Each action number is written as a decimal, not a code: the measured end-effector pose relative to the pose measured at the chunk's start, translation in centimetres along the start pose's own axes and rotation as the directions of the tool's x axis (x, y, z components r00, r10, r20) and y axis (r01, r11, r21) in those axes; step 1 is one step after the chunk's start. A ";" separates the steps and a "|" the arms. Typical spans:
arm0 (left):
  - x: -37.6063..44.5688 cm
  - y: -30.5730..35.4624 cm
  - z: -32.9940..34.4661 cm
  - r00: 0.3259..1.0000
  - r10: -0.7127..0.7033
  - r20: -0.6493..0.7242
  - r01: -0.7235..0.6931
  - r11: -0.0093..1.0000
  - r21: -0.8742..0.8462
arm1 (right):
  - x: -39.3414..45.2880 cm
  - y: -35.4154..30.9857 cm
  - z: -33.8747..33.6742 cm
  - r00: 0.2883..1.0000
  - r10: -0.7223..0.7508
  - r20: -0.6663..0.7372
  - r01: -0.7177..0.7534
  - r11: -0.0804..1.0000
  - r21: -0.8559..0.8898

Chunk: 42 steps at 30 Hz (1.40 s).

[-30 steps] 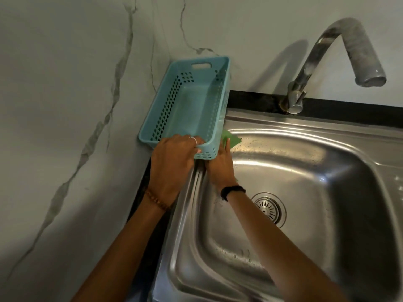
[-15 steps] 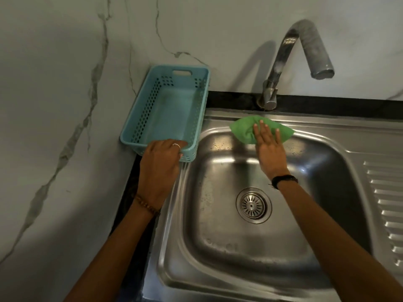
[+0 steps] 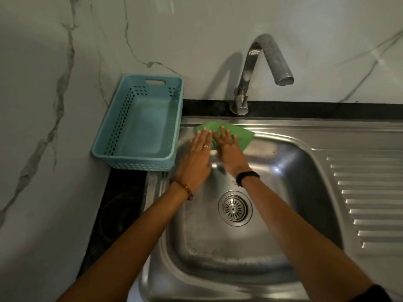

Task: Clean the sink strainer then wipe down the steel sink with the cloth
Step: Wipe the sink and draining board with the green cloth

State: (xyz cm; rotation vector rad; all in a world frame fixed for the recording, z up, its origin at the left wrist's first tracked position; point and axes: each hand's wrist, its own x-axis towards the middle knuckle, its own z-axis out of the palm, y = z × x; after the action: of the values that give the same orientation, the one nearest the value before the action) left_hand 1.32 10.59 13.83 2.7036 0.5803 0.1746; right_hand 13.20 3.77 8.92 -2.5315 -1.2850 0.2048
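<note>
Green cloth (image 3: 234, 132) lies on the back rim of the steel sink (image 3: 294, 171), upper centre of frame, long axis running left to right. Left hand (image 3: 196, 158) and right hand (image 3: 231, 153) press it flat, fingers straight, side by side. Strainer (image 3: 235, 208) sits in the drain, centre frame. Blue basket (image 3: 165, 159) stands left.

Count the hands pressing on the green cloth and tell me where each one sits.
2. The left hand lies flat on the left part of the green cloth, at the sink's back rim. The right hand lies flat beside it, nearer the cloth's middle. None hidden.
</note>
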 end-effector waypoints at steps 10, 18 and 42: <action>4.3 -1.3 1.7 0.965 -0.225 0.137 0.205 0.968 0.146 | -3.9 11.7 -4.1 0.971 0.237 -0.031 -0.231 0.899 -0.373; -3.6 5.1 5.2 0.968 -0.166 0.190 0.144 0.982 0.123 | -12.6 16.7 -6.9 0.964 0.240 0.111 -0.167 0.878 -0.449; -23.1 4.7 -0.8 0.769 -0.632 -0.098 0.400 0.595 -0.696 | -26.2 -6.7 -3.4 0.855 0.047 0.516 -0.060 0.998 0.007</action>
State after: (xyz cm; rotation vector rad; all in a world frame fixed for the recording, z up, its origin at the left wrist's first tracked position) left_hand -18.07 -2.78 15.30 1.7320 1.1587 0.5710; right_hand -6.58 -14.28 14.14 -2.5858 -1.3689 0.9650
